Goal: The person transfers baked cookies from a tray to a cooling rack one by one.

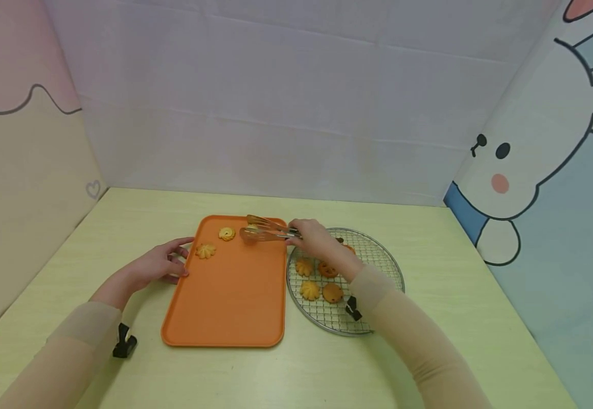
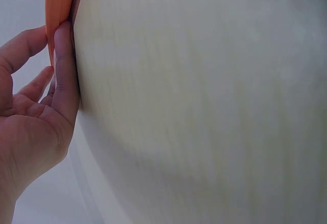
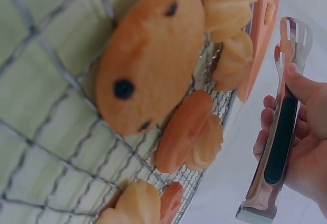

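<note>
My right hand grips metal tongs with dark green handle inlays, held over the far right part of the orange tray. The slotted tong heads stand apart, and a yellow cookie shows between them, partly hidden. My left hand is at the tray's left edge, fingertips touching the rim in the left wrist view. A round piped cookie and a flower-shaped cookie lie at the tray's far left.
Right of the tray stands a round wire cooling rack. It bears flower-shaped cookies, an oval chip cookie, a pretzel-like cookie and others partly under my right arm. A pale wall closes off the table's back.
</note>
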`<state>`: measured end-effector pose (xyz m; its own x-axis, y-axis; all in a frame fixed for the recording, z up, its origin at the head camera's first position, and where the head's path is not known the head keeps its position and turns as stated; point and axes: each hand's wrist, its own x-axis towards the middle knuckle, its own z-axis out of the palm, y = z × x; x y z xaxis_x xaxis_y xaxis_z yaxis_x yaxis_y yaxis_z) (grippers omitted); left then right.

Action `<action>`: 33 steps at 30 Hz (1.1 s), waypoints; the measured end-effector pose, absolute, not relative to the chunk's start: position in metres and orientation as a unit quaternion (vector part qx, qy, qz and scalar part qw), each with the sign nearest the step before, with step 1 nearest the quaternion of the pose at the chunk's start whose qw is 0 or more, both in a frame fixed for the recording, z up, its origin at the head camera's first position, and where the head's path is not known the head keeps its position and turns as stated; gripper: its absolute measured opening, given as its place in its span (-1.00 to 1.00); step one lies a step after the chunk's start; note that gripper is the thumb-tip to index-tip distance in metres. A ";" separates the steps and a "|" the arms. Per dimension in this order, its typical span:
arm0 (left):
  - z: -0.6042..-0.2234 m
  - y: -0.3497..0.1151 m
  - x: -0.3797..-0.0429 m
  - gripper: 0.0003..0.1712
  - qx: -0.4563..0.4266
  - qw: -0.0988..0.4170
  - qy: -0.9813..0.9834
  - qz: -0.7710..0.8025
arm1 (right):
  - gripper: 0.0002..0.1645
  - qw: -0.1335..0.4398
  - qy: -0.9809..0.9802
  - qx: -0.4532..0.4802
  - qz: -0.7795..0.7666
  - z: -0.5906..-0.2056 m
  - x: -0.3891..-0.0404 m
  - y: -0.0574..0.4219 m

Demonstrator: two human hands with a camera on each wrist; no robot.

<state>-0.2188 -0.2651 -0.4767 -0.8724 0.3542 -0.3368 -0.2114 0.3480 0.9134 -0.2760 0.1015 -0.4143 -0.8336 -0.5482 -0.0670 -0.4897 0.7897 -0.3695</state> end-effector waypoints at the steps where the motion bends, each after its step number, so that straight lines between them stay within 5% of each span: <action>1: -0.477 -0.265 -0.219 0.01 0.046 0.249 0.783 0.569 | -0.58 0.084 0.942 -0.276 -0.169 -0.413 -0.275 0.102; 33: -0.475 -0.266 -0.219 -0.01 0.045 0.250 0.785 0.566 | -0.53 0.018 0.939 -0.318 -0.128 -0.360 -0.245 0.124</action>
